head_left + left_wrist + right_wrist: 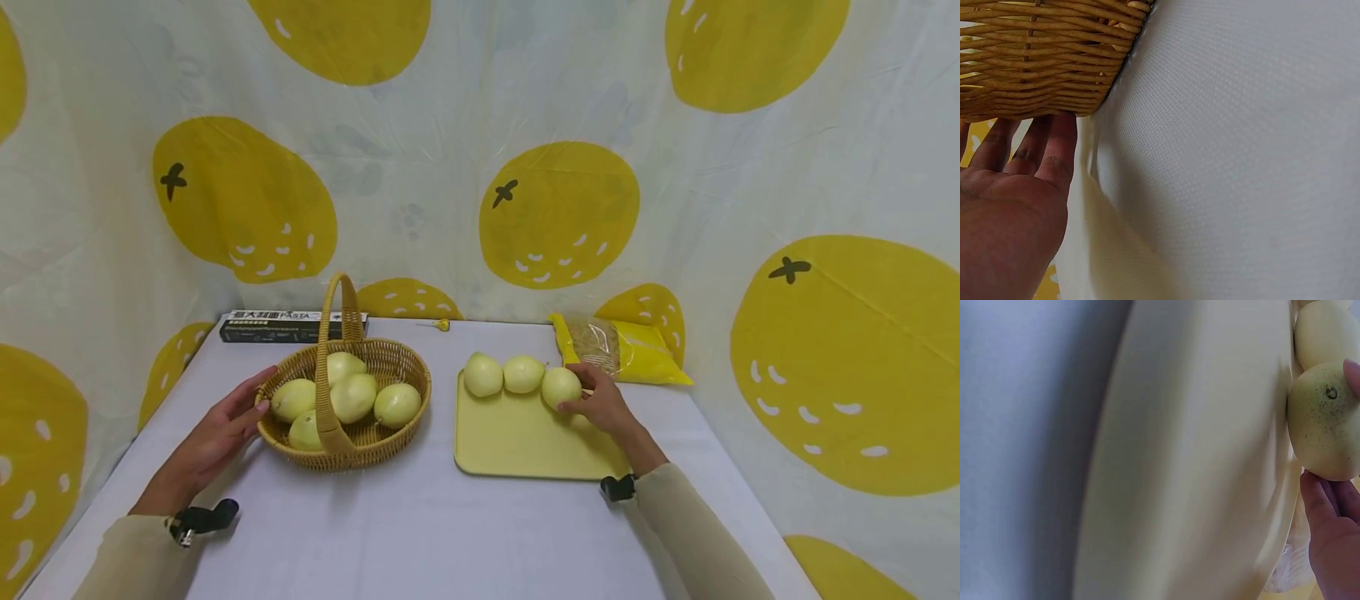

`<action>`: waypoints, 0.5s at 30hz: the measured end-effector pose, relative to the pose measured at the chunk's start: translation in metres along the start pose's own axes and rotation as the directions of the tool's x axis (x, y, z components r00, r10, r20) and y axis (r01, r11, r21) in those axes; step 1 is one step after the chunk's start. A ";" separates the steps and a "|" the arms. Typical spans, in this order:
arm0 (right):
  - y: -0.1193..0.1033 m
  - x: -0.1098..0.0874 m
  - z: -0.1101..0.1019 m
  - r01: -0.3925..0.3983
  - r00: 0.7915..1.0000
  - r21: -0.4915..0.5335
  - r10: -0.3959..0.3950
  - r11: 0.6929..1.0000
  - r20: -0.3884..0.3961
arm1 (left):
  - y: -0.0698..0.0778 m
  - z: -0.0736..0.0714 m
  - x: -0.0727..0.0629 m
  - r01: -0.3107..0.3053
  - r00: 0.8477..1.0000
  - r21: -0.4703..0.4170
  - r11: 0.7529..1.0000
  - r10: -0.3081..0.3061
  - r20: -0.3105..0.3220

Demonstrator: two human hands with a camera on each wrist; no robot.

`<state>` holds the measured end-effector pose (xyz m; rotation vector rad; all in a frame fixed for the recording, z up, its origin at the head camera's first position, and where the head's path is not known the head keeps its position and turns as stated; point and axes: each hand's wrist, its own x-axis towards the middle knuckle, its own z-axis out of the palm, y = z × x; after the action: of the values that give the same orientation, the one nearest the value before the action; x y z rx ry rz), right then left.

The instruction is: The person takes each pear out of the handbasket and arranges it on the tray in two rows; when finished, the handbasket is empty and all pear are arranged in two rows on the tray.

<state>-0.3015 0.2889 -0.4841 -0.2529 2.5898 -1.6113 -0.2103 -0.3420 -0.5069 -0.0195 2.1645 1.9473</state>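
Note:
A wicker basket (375, 454) with a tall arched handle holds several small pale-green melons (397, 406). Against its left side rests my left hand (217, 433); in the left wrist view its nearly straight fingers (1054, 147) touch the woven wall. On the right, my right hand (603, 404) grips one melon (560, 388) between thumb and fingers, at the far edge of a pale yellow tray (517, 442). This melon (1322, 425) shows a ring-shaped scar and dark speckles in the right wrist view. Two more melons (523, 374) sit in line to its left.
Behind the basket lies a dark pasta box (270, 327). A small yellow-headed object (442, 324) is near the table's back edge. Beyond my right hand lies a yellow bag (637, 346) with a see-through window. A fruit-print cloth (420, 208) hangs around the white table.

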 end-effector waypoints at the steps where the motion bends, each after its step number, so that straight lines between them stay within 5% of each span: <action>1: -0.001 0.000 -0.001 0.001 1.000 -0.002 -0.001 1.000 0.006 | 0.000 0.000 0.000 0.003 1.000 -0.001 1.000 -0.003 0.000; 15: 0.019 0.004 -0.003 0.007 0.996 -0.038 -0.011 0.999 -0.090 | 0.000 -0.001 0.001 -0.001 1.000 -0.013 1.000 0.001 0.000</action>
<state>-0.3074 0.2996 -0.4998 -0.1991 2.6915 -1.6147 -0.2116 -0.3425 -0.5074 -0.0206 2.1522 1.9610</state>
